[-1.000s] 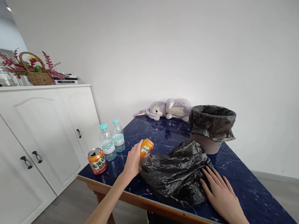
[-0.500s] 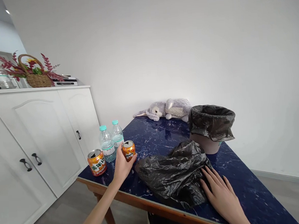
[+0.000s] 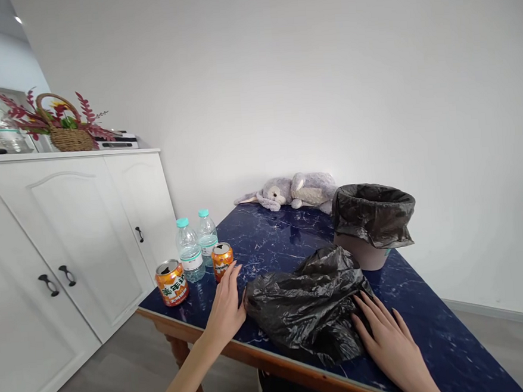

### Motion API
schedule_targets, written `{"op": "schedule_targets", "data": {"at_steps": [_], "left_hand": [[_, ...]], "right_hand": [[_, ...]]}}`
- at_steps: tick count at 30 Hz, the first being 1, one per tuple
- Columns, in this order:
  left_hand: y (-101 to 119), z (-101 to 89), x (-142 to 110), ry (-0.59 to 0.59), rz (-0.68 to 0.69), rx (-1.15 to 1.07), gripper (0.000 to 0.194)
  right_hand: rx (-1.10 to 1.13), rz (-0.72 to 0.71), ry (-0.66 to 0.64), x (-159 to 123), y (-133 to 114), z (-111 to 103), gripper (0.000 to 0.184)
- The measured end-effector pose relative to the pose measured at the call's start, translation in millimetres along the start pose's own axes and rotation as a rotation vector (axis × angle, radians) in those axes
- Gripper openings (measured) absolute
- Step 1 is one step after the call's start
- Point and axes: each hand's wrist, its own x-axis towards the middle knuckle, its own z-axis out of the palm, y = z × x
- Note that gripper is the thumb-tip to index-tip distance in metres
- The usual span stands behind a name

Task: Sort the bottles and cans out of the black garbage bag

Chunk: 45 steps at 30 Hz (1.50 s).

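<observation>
While an opened orange can (image 3: 171,282) stands near the table's (image 3: 432,327) left corner, two water bottles (image 3: 190,257) sit just behind it, and a second orange can (image 3: 222,259) stands upright beside them. Just beside that can, the left hand (image 3: 227,309) lies flat and empty, fingers loosely spread, apparently grazing the crumpled black bag (image 3: 305,303). Right of it, the right hand (image 3: 391,345) presses flat on the bag's edge. Behind sits a lined bin (image 3: 371,221).

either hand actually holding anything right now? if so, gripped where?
Nothing gripped. The left hand is open beside the orange can, at the black bag's left edge. The right hand lies flat on the bag's right side.
</observation>
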Motion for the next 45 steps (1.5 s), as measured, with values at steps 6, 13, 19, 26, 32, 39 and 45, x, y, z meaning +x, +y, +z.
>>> {"op": "schedule_targets", "data": {"at_steps": [6, 13, 19, 26, 32, 39, 45], "left_hand": [[-25.7, -2.3, 6.3, 0.023, -0.064, 0.105, 0.058], [-40.4, -7.2, 5.7, 0.045, -0.097, 0.115, 0.054], [-31.9, -12.3, 4.0, 0.009, -0.121, -0.051, 0.042], [-2.6, -29.9, 6.7, -0.172, -0.11, -0.413, 0.046], [11.8, -43.5, 9.2, -0.255, -0.391, -0.423, 0.067], [46.2, -65.7, 15.9, -0.382, -0.627, -0.669, 0.073], [85.4, -73.4, 27.8, -0.532, -0.632, -0.909, 0.07]], "right_hand": [[-0.006, 0.001, -0.015, -0.1, 1.1, 2.7, 0.068], [0.016, 0.01, -0.024, -0.7, 0.4, 1.3, 0.069], [0.107, 0.013, -0.013, -0.1, 3.9, -0.9, 0.07], [0.377, 0.072, -0.106, -2.2, -23.7, -50.2, 0.07], [0.555, 0.094, 0.083, -3.2, -60.6, -122.6, 0.052], [0.805, 0.398, 0.209, 33.0, -15.8, -123.9, 0.063], [0.628, 0.208, -0.229, 65.7, 18.7, -86.3, 0.075]]}}
